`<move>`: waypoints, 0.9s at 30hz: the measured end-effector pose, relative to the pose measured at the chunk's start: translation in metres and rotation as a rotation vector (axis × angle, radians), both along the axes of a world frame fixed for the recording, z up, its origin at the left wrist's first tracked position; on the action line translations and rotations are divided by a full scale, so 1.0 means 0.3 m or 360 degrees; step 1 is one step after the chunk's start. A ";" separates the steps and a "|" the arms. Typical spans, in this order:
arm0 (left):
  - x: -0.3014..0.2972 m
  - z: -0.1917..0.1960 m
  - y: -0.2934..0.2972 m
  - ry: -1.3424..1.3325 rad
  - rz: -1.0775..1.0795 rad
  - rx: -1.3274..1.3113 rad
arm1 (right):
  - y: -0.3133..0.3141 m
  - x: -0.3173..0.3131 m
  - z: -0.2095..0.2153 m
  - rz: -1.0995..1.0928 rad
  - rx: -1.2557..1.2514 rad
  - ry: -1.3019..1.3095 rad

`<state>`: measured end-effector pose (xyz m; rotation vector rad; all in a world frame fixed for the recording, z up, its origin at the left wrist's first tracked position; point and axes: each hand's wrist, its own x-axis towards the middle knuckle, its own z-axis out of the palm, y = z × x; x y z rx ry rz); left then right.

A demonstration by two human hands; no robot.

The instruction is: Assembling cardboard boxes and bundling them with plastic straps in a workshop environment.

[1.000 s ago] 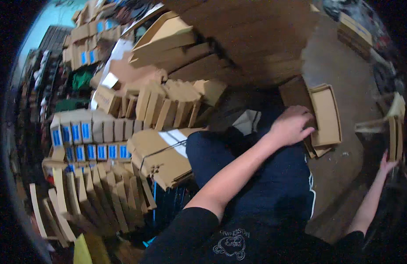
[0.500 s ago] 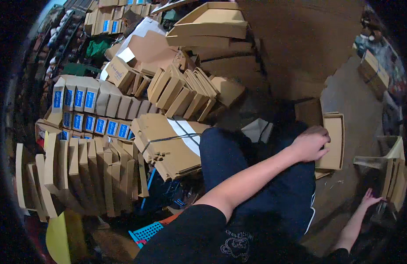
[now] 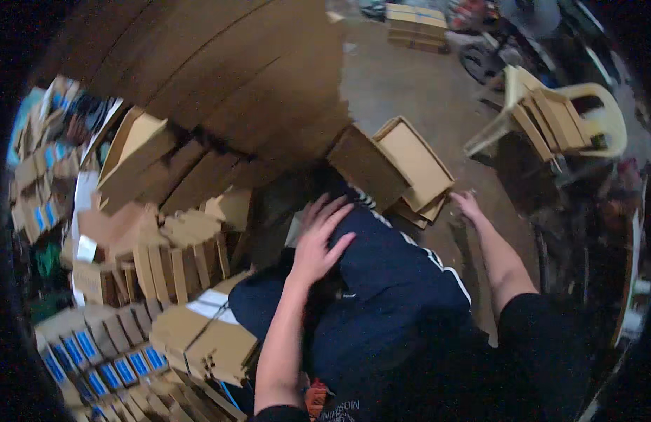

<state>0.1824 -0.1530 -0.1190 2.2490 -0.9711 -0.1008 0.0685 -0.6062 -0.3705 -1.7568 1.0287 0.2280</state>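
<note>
My left hand (image 3: 320, 243) is over my dark-trousered leg, its fingers spread and nothing in them. Off to the right, my right hand (image 3: 467, 205) is at the near corner of a shallow open cardboard tray (image 3: 415, 158), fingers apart; whether they touch it is too blurred to tell. The tray lies tilted on more flat cardboard pieces (image 3: 410, 212) on the floor. A darker brown cardboard panel (image 3: 368, 165) leans along its left side, beyond my knee.
A pale plastic chair (image 3: 610, 126) holding cardboard boxes (image 3: 552, 119) stands at right. Left of me are a strapped cardboard bundle (image 3: 199, 337), rows of blue-labelled boxes (image 3: 121, 373) and upright folded boxes (image 3: 181, 271). Large brown sheets (image 3: 248, 77) rise ahead; a tied stack (image 3: 417, 28) lies far off.
The view has turned to the right. My left hand has come off the tray and back over my leg. My right hand has moved from near the chair to the tray's corner.
</note>
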 end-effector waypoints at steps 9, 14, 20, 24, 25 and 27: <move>-0.066 -0.193 0.072 -0.0025 0.0404 -0.0298 | 0.288 0.202 0.010 0.0888 -0.0428 0.0193; -0.061 -0.224 0.000 -0.0108 0.0319 -0.0365 | 0.349 0.294 -0.235 0.0351 -0.0463 0.0040; -0.064 -0.254 -0.034 -0.0095 0.0341 -0.0394 | 0.343 0.366 -0.370 0.0462 0.0094 0.0273; -0.069 -0.247 0.022 -0.0141 0.0379 -0.0319 | 0.476 0.430 -0.317 0.0294 -0.0201 0.0265; -0.069 -0.249 0.023 -0.0115 0.0396 -0.0340 | 0.465 0.454 -0.304 0.0313 -0.0219 0.0328; -0.073 -0.242 0.007 -0.0078 0.0408 -0.0357 | 0.446 0.451 -0.309 0.0327 -0.0232 0.0401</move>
